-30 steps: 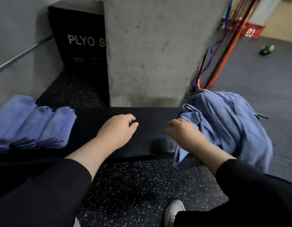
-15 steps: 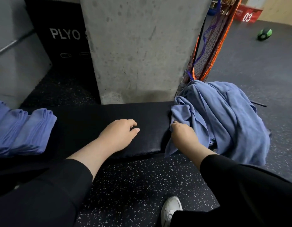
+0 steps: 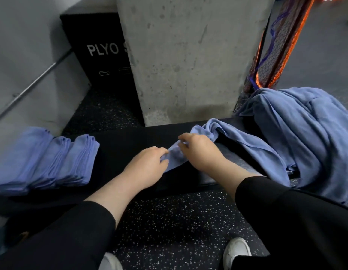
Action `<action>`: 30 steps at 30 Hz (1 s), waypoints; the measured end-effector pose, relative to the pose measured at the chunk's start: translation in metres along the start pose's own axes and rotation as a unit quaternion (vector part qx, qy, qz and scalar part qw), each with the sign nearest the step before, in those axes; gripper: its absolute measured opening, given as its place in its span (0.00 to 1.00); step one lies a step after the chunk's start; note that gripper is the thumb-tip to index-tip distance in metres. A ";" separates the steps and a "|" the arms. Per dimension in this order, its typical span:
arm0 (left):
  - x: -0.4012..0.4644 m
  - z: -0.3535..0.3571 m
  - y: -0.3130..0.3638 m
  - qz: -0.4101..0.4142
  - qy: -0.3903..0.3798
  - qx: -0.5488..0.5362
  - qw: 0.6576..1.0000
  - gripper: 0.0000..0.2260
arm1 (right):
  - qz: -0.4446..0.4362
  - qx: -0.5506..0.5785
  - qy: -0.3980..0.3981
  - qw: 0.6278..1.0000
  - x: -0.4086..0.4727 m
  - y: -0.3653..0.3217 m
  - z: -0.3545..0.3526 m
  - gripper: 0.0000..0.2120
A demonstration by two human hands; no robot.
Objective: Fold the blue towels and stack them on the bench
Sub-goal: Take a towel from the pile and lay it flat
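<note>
A black padded bench (image 3: 130, 141) runs across the middle of the head view. A loose blue towel (image 3: 212, 129) trails from the heap of unfolded blue towels (image 3: 305, 137) on the bench's right end. My right hand (image 3: 198, 151) pinches this towel's near edge over the bench's middle. My left hand (image 3: 147, 166) pinches the same edge right beside it, fingertips almost meeting. Three stacks of folded blue towels (image 3: 52, 158) lie side by side on the bench's left end.
A concrete pillar (image 3: 188, 59) rises just behind the bench. A black plyo box (image 3: 99, 51) stands at the back left, beside a grey wall with a rail (image 3: 32, 84). Orange and black netting (image 3: 276, 45) hangs at the right. Speckled rubber floor (image 3: 169, 221) and my white shoes lie below.
My right hand has pulled one towel out of the heap leftward onto the middle of the bench. My left hand lifted off the bench and took hold of the same edge.
</note>
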State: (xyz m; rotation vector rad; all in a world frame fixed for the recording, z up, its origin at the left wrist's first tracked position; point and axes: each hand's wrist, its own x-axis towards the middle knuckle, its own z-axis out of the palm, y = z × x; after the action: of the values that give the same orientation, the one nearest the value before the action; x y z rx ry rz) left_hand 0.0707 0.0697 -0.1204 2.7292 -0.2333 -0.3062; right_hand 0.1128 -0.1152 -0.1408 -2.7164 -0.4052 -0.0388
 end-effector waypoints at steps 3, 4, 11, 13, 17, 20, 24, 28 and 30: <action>0.001 0.005 0.003 0.012 -0.028 0.007 1.000 0.21 | -0.005 -0.019 0.069 0.997 0.002 0.014 -0.002 0.16; 0.002 0.006 0.006 0.017 -0.040 0.016 0.999 0.22 | 0.011 -0.040 0.083 0.996 0.002 0.019 -0.004 0.17; 0.015 0.013 0.032 0.035 -0.003 0.016 0.999 0.24 | 0.211 -0.119 0.044 0.969 -0.009 0.086 -0.032 0.27; 0.019 0.017 0.038 0.044 0.000 0.007 0.999 0.26 | 0.225 -0.098 0.010 0.969 -0.019 0.102 -0.031 0.19; 0.026 0.025 0.046 0.053 -0.008 -0.002 0.999 0.30 | 0.157 -0.061 0.006 0.986 -0.019 0.097 -0.026 0.07; 0.031 0.028 0.048 0.054 0.007 0.000 0.999 0.33 | 0.083 -0.057 -0.043 0.994 -0.015 0.076 -0.024 0.09; 0.035 0.031 0.040 0.054 0.013 0.045 0.997 0.31 | 0.046 0.030 -0.085 0.995 -0.018 0.059 -0.024 0.14; 0.034 0.036 0.019 0.014 0.000 0.108 0.994 0.24 | 0.022 0.028 -0.095 0.995 -0.016 0.064 -0.016 0.25; 0.035 0.036 0.013 0.012 0.035 0.111 0.993 0.15 | 0.037 0.001 -0.070 0.997 -0.016 0.069 -0.014 0.23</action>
State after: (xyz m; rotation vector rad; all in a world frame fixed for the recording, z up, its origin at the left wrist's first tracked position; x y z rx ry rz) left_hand 0.0940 0.0380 -0.1544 2.9483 -0.2976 -0.1855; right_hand 0.1179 -0.1861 -0.1554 -2.7393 -0.3427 0.1747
